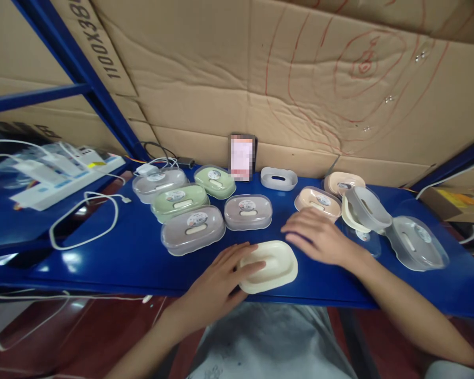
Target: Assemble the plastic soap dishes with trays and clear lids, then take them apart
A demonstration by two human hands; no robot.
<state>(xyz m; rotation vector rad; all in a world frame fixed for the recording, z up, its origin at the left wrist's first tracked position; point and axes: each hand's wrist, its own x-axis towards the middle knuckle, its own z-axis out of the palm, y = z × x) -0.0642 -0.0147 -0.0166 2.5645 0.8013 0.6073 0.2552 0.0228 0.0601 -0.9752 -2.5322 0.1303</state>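
A cream oval soap dish tray (286, 266) lies on the blue table near its front edge. My left hand (225, 273) grips its left side, one finger reaching across the inside and the thumb by the near rim. To the right, my right hand (319, 234) holds nothing, its fingers apart and pointing left. Just beyond it sits a peach soap box (316, 202) with a clear lid, partly covered by the hand. A grey soap box (248, 212) with a round label stands behind the cream tray.
More lidded soap boxes, grey (195, 229) and green (179, 201), stand at left. At right, a loose translucent cover (367, 208) leans on a cream part (353, 216). A phone-like screen (242, 157) stands against cardboard. A white cable (82, 245) and power strip (69, 181) lie far left.
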